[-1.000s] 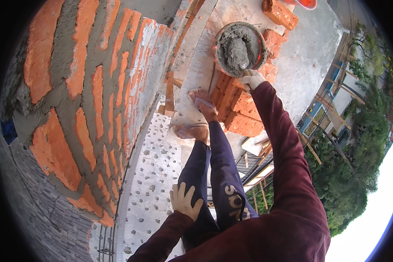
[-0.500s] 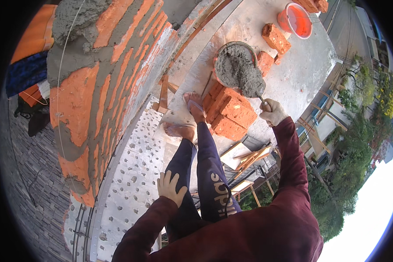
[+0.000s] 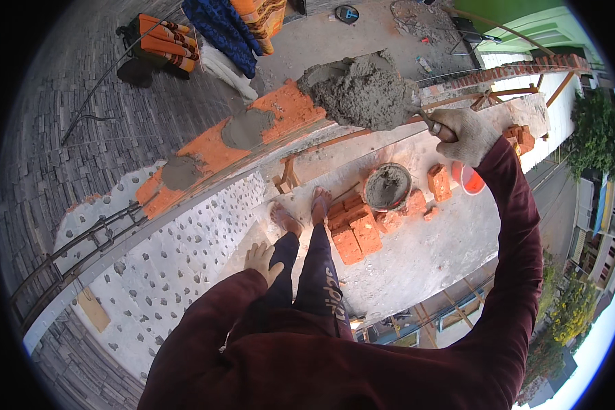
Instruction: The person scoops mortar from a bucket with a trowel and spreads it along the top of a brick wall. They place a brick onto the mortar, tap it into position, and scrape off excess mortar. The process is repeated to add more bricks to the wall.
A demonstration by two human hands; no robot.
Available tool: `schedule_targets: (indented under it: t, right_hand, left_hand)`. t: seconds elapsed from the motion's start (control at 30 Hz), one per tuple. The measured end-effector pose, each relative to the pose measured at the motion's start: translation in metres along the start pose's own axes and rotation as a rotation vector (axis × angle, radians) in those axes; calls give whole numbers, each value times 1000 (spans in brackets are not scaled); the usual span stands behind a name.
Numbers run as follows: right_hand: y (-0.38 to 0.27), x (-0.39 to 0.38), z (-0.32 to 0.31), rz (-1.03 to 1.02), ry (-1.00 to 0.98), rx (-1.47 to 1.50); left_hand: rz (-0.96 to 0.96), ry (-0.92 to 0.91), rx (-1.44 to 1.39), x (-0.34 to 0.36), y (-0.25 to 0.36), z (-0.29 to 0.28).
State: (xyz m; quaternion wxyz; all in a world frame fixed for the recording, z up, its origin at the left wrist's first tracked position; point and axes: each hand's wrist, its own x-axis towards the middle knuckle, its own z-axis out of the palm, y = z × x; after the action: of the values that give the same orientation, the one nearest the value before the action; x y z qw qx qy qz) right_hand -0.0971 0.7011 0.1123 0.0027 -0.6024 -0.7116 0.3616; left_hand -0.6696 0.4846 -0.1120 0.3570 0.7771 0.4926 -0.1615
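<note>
My right hand (image 3: 466, 137), in a pale glove, is closed around the handle of a trowel (image 3: 443, 132). A big heap of wet grey mortar (image 3: 369, 89) hides the trowel's blade, at the far end of the orange brick wall (image 3: 215, 143). Whether that heap touches the wall, I cannot tell. Grey mortar patches (image 3: 247, 130) lie along the wall's top. My left hand (image 3: 260, 261), also gloved, rests by my left thigh with fingers spread and holds nothing. Beyond my feet stands a round bucket (image 3: 366, 194) with mortar in it.
Stacked orange bricks (image 3: 352, 232) sit beside my feet, close to the bucket. Farther right are a loose brick (image 3: 439, 182) and a red bucket (image 3: 471, 180). Steel bars (image 3: 82, 256) jut from the wall's near end. Cloths (image 3: 222, 31) hang past the wall. A wooden brace (image 3: 288, 176) leans low against it.
My right hand has carried the loaded trowel from the mortar bucket over to the wall top. The view has turned toward the wall. My left hand stays by my thigh.
</note>
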Motion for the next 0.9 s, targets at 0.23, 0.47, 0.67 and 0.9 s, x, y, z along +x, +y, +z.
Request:
schedule_targets:
  t: [0.23,0.47,0.67,0.9]
  right_hand:
    - [4,99,24,-76,361,-795]
    - [-45,-12,32,171,550,-277]
    - [-79,-101,83,563,91,136]
    - [-72,-5,127,297,150,92]
  left_hand:
    - [-199,-46,-168,-34,-13,0]
    - [-306,0,-312,-53,-17,17]
    - [-329,-62,-551,-59,-22,15]
    - [-253,-275,-654,-51,-43,-30]
